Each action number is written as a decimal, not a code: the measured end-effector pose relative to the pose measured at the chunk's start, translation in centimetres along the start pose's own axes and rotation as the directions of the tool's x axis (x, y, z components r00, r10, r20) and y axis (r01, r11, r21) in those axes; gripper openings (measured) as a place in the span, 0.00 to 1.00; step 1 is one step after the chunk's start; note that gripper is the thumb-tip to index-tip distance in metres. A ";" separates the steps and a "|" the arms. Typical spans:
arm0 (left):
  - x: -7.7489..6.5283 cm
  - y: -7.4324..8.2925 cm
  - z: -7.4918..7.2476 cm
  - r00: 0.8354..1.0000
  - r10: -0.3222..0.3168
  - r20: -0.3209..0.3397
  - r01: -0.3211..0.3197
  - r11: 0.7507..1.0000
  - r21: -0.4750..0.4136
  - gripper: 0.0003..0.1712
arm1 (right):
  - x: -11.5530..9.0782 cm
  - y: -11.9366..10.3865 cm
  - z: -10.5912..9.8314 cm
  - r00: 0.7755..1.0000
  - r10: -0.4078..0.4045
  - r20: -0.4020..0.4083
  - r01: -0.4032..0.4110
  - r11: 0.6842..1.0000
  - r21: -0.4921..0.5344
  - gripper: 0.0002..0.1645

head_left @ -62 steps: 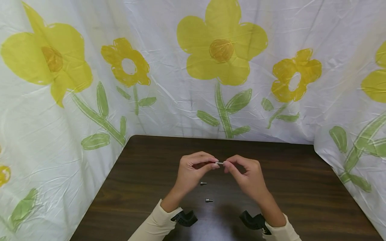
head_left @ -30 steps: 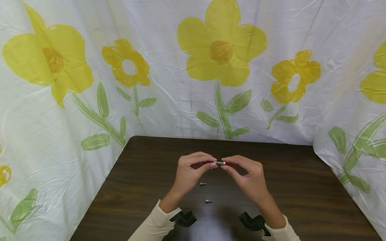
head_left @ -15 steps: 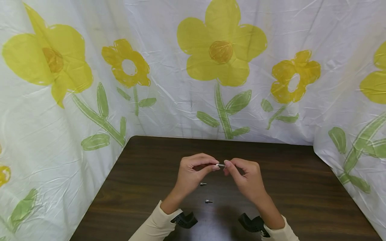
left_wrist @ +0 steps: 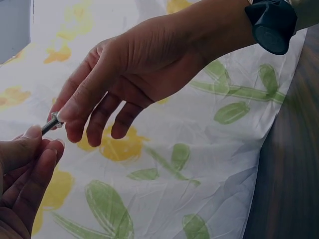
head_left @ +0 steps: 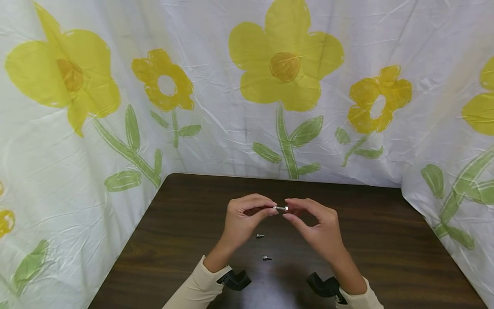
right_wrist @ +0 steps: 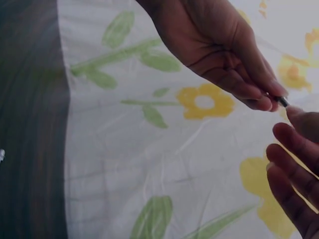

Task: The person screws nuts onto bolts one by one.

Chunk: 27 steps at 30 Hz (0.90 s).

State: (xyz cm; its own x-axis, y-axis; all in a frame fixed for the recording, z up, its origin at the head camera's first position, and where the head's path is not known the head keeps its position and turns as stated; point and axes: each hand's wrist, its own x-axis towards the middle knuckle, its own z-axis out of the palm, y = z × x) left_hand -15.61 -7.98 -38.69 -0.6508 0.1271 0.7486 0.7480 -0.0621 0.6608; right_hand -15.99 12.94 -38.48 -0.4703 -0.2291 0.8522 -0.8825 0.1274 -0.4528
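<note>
Over the middle of the table, my left hand (head_left: 243, 214) pinches a small metal bolt (head_left: 280, 208) between thumb and fingertips. The bolt lies roughly level in the head view, and a wider nut-like piece (head_left: 286, 208) shows at its right end. My right hand (head_left: 318, 221) surrounds that end with thumb and index finger spread, a gap on either side of the piece. In the left wrist view, the bolt's shaft (left_wrist: 48, 128) runs from the left fingertips toward the right thumb. The right wrist view shows only a short part of the bolt (right_wrist: 283, 101).
Two small metal screws (head_left: 260, 236) (head_left: 267, 258) lie on the dark wooden table (head_left: 185, 240), nearer the body than the hands. A white curtain (head_left: 216, 141) with yellow flowers surrounds the back and sides. Each wrist wears a black device (head_left: 235, 280) (head_left: 323, 285).
Half a second ago my right thumb and finger pinched the bolt's right end; now they are spread and that end shows. My left hand keeps its pinch. The screws lie where they were.
</note>
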 end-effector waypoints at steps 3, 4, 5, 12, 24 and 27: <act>0.0 0.0 0.0 1.000 0.002 0.010 -0.002 1.000 -0.009 0.07 | 0.1 0.1 0.1 0.999 -0.041 -0.008 0.041 0.999 0.033 0.25; 0.0 -0.1 0.1 1.000 0.004 0.012 -0.004 1.000 -0.011 0.07 | 0.1 0.1 0.1 0.999 -0.046 -0.010 0.047 0.998 0.045 0.24; -0.1 -0.1 0.1 1.000 0.006 0.014 -0.006 1.000 -0.012 0.08 | 0.2 0.1 0.2 0.999 -0.050 -0.012 0.051 0.997 0.053 0.23; 0.0 -0.1 0.2 1.000 0.012 0.016 -0.012 1.000 -0.012 0.08 | 0.2 0.0 0.1 1.000 -0.014 0.003 0.013 0.999 0.039 0.17; -0.1 -0.1 0.5 0.999 0.046 0.021 -0.046 0.999 0.001 0.08 | 1.0 -1.7 0.4 0.999 0.039 0.003 -0.039 0.999 0.019 0.13; -0.2 0.0 0.6 0.999 0.034 0.028 -0.034 0.999 -0.006 0.08 | 0.3 -0.8 0.4 0.998 0.068 0.010 -0.068 0.998 0.001 0.16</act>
State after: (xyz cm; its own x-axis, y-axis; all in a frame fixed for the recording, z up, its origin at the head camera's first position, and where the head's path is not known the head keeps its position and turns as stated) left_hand -15.39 -7.37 -38.88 -0.6209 0.1526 0.7689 0.7689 -0.0723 0.6352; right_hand -15.40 12.42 -37.95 -0.5294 -0.2294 0.8168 -0.8484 0.1416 -0.5101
